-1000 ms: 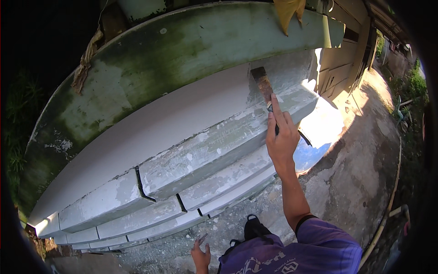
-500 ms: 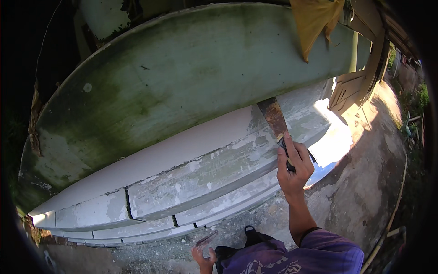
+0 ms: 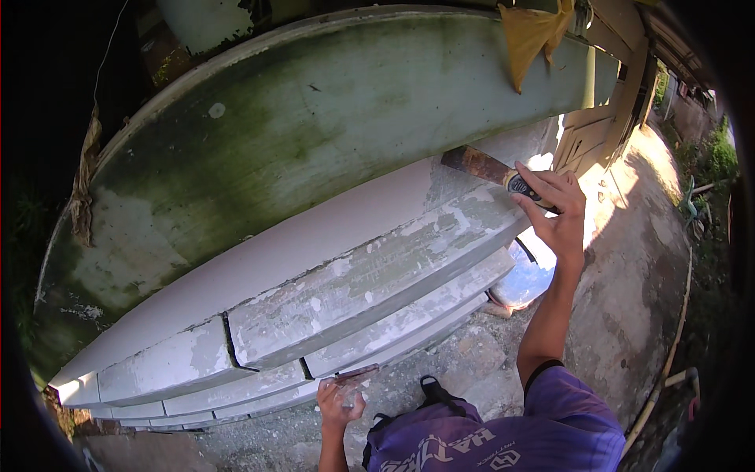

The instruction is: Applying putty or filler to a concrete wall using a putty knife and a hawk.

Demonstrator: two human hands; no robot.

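Note:
My right hand [image 3: 565,212] is closed round the dark handle of a putty knife [image 3: 474,164]. Its wide rusty blade points left, against or just over the grey-white patched face below the green panel's lower edge; contact I cannot tell. That face belongs to a long pale stepped structure [image 3: 338,291], with ledges blotched grey and white and dark gaps between some blocks. Low in the middle, my left hand [image 3: 334,407] grips a thin flat reddish-brown piece [image 3: 358,373], seen almost edge-on, its kind unclear. Whitish smears show on the left fingers.
A big curved green panel [image 3: 314,118], stained darker, overhangs the stepped structure. A yellow dry leaf [image 3: 531,39] hangs over its top right. Beyond the ledges' right end sits a rounded blue object [image 3: 525,277]. Wooden boards [image 3: 586,141] stand behind; a pipe [image 3: 675,346] edges the concrete floor [image 3: 613,330].
My right hand has moved up and right, turning the putty knife from steep to nearly level. My left hand has risen with its flat piece. The view has shifted slightly.

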